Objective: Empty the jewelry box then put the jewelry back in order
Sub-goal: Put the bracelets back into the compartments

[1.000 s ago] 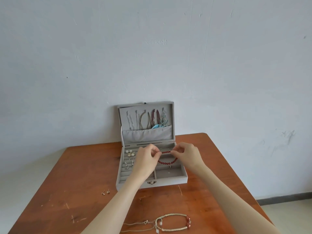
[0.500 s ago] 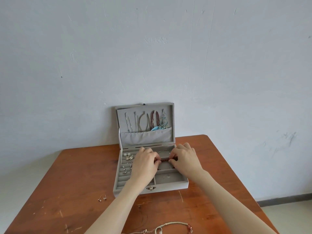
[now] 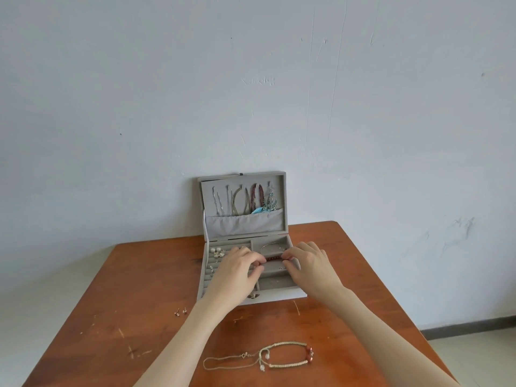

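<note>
Nothing is being worn on the left hand (image 3: 237,265) or the right hand (image 3: 310,263): no rings, watch or gloves are being shown. Both forearms are being seen bare from the wrists back to the lower edge, with no sleeves being carried into view.

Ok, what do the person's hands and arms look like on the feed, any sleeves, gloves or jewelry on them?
Both arms are bare right down to the bottom edge of the head view, with no sleeves showing. The left hand and the right hand wear no gloves. No watch, wristband or ring shows on the wrists or the fingers in view. There are no markings or tattoos that can be made out.
</note>
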